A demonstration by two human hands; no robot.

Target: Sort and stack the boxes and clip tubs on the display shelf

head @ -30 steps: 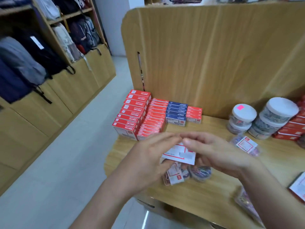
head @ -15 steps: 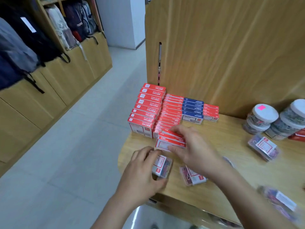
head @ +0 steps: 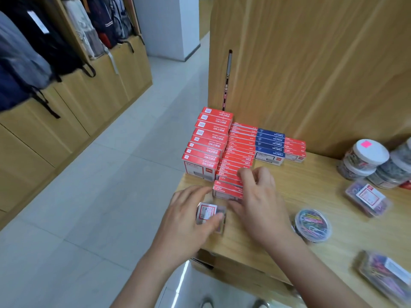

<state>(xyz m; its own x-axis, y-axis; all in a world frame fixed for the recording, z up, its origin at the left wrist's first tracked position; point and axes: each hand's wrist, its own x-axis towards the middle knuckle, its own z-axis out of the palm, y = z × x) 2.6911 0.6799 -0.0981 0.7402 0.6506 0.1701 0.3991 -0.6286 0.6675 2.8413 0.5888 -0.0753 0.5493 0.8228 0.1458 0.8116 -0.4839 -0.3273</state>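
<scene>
Rows of red staple boxes [head: 208, 143] and a shorter row of blue boxes [head: 269, 142] stand at the back left of the wooden shelf [head: 311, 187]. My right hand [head: 259, 201] grips the frontmost red box [head: 225, 192] of the second row, fingers curled over its right end. My left hand [head: 189, 216] holds a small clear clip box [head: 210, 215] with a red-and-white label, thumb on top, near the shelf's front left corner.
A round tub of coloured clips [head: 312, 224] lies right of my right hand. Clear clip boxes lie at the right [head: 367, 198] and front right [head: 384, 274]. White-lidded clip tubs [head: 362, 158] are stacked at the back right. A wooden panel [head: 311, 63] rises behind.
The red box went from both hands in the air to the front of the second row. My left hand dropped onto the small clear clip box. The view shifted left.
</scene>
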